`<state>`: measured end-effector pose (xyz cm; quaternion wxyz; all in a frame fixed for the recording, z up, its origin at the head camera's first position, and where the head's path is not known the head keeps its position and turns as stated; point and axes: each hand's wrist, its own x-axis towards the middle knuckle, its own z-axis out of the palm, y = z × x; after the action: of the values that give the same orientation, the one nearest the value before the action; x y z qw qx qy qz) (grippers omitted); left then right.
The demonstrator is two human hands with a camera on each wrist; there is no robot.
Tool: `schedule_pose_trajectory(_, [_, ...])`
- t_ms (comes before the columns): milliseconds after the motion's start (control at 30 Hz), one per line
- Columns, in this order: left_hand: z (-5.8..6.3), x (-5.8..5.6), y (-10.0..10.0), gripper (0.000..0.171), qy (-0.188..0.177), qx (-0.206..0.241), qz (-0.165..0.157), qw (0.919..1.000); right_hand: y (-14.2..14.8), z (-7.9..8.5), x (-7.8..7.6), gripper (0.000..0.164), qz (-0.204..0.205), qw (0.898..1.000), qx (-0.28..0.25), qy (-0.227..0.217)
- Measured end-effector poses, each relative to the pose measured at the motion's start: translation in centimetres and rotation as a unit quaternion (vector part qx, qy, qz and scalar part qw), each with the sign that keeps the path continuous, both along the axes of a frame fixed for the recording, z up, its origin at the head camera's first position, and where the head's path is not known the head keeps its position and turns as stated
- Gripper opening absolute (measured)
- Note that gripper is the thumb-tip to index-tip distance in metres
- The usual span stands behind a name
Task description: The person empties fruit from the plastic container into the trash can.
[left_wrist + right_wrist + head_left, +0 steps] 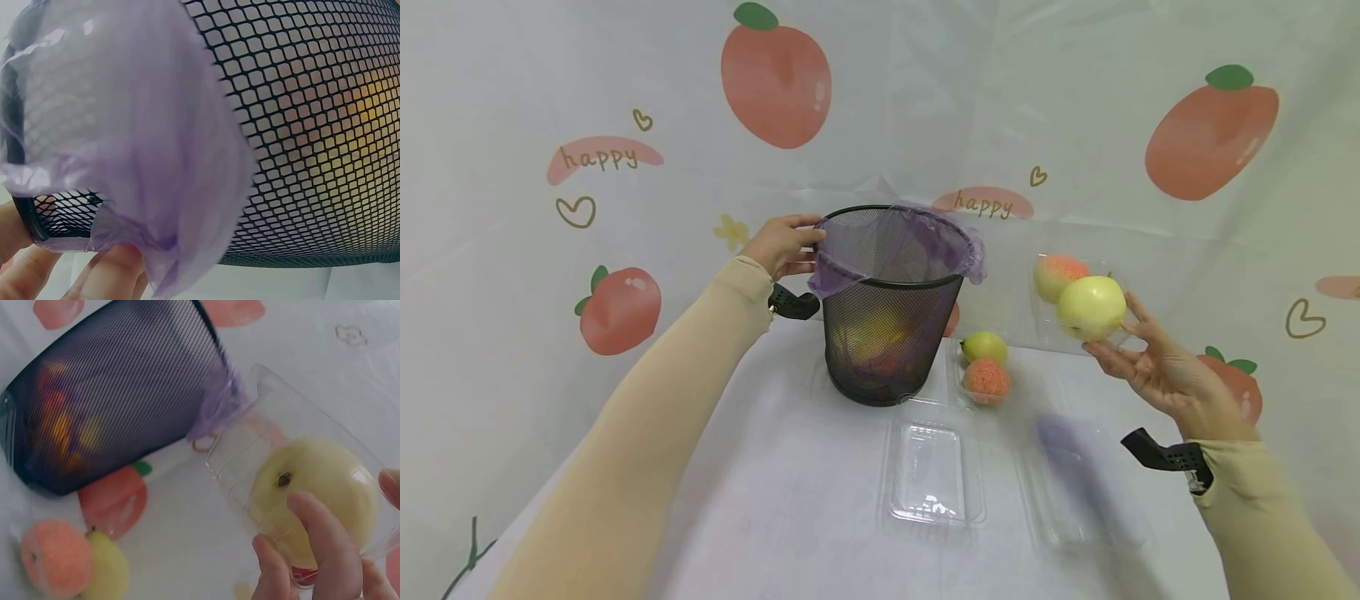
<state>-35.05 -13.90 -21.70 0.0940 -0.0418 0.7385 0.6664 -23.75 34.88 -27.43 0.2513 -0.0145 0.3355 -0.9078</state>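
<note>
A black mesh wastebasket (887,333) stands on the table, lined with a purple plastic bag (175,156); red and yellow things show through its mesh. My left hand (782,247) grips its rim on the left side. Off to the right, my right hand (1172,375) holds up a clear plastic box (234,481) with its fingers round the underside. Inside the box are a yellow-green apple (1092,308) and a pinkish peach (1056,275). The box is tilted in the right wrist view, above table height and apart from the wastebasket.
Beside the wastebasket, a pear (985,347) and a peach (987,382) sit in another clear box. Two more clear boxes lie nearer: one box (932,471) in the middle, another box (1075,492) to its right. A fruit-printed cloth (925,100) hangs behind.
</note>
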Motion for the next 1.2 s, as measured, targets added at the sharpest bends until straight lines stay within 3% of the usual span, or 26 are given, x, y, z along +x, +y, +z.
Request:
schedule_pose_trajectory(267, [0.0, 0.0, 0.0, 0.053, 0.002, -0.004, 0.002, 1.0, -2.3, 3.5, -0.3, 0.058, -0.022, 0.999, 0.028, 0.016])
schedule_pose_trajectory(433, [0.0, 0.0, -0.1, 0.055, 0.003, -0.008, -0.001, 1.0, -4.3, 5.6, -0.7, 0.066, -0.046, 0.995, 0.08, 0.037])
schedule_pose_trajectory(600, [0.1, 0.1, -0.1, 0.055, 0.003, -0.009, -0.003, 1.0, -6.4, 7.4, -1.0, 0.071, -0.08, 0.985, 0.147, 0.049])
schedule_pose_trajectory(933, [0.3, 0.2, 0.0, 0.054, 0.002, -0.007, 0.002, 1.0, -9.8, 9.6, -1.6, 0.073, -0.102, 0.974, 0.193, 0.054])
schedule_pose_trajectory(1200, [0.1, 0.1, -0.1, 0.054, 0.001, -0.006, 0.001, 1.0, -11.9, 10.7, -2.8, 0.082, -0.125, 0.966, 0.207, 0.091])
